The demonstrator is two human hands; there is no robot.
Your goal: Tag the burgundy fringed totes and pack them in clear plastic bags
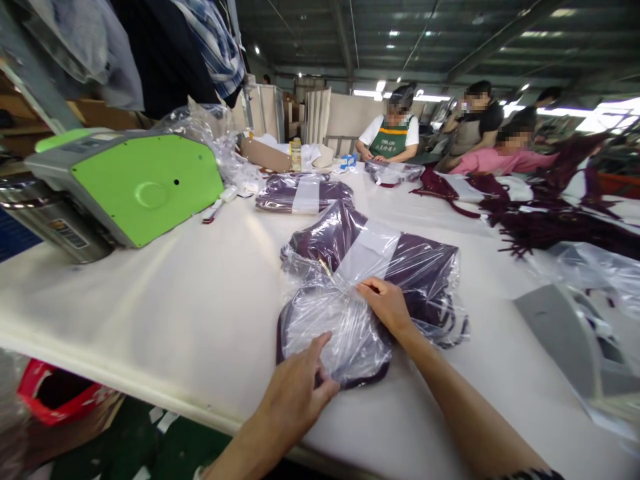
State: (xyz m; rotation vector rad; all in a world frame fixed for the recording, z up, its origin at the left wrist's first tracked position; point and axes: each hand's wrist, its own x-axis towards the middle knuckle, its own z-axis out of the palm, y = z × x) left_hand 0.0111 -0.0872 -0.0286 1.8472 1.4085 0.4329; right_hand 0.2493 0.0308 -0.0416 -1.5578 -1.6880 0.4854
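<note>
In front of me a dark maroon piece with rounded corners [284, 333] lies under crinkled clear plastic [333, 320]. My right hand [387, 303] pinches the plastic at its upper edge between thumb and fingers. Low on the same piece rests my left hand [300, 380], thumb and forefinger spread apart on the plastic near its front edge. Just behind, and partly overlapped, is a plastic-wrapped maroon bundle [425, 260] with a white paper band [373, 250] across it and loose straps at its right side.
Another wrapped bundle [273, 195] lies farther back. A green machine [155, 187] and a steel flask [65, 227] stand at the left of the white table [150, 313]. Maroon strapped goods [540, 220] and a grey dispenser [565, 333] are at right. Co-workers [395, 130] are beyond.
</note>
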